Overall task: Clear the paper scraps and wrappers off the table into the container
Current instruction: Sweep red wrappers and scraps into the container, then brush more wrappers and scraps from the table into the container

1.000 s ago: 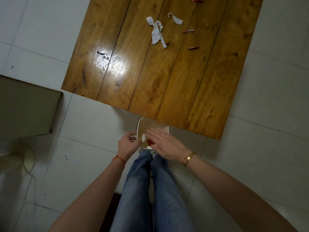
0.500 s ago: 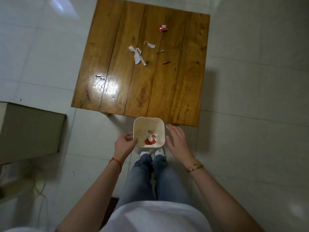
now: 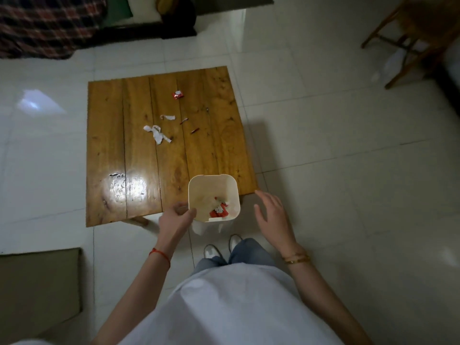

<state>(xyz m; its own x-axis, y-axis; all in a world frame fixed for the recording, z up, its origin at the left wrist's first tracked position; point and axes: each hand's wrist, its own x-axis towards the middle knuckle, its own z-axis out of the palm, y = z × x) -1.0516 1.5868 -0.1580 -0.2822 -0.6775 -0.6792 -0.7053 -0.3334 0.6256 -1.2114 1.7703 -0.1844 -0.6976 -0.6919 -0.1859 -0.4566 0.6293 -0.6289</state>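
A cream container (image 3: 199, 192) is held up at the near edge of the low wooden table (image 3: 112, 150); red wrappers and white paper lie at its bottom. My left hand (image 3: 175, 219) grips its left rim. My right hand (image 3: 271, 215) hovers to the right of it, fingers spread and holding nothing. On the table lie a torn white paper strip (image 3: 157, 133), a smaller white scrap (image 3: 168, 117), a red wrapper (image 3: 178, 95) and two thin red slivers (image 3: 194, 130).
A cardboard box (image 3: 37, 287) stands on the tiled floor at the near left. A wooden chair (image 3: 408, 28) is at the far right, and a plaid blanket (image 3: 47, 18) on dark furniture at the far left. My feet are just behind the container.
The view has risen and pulled back. The container has come up from the floor to the table's edge in my left hand. My right hand has moved off it to the right.
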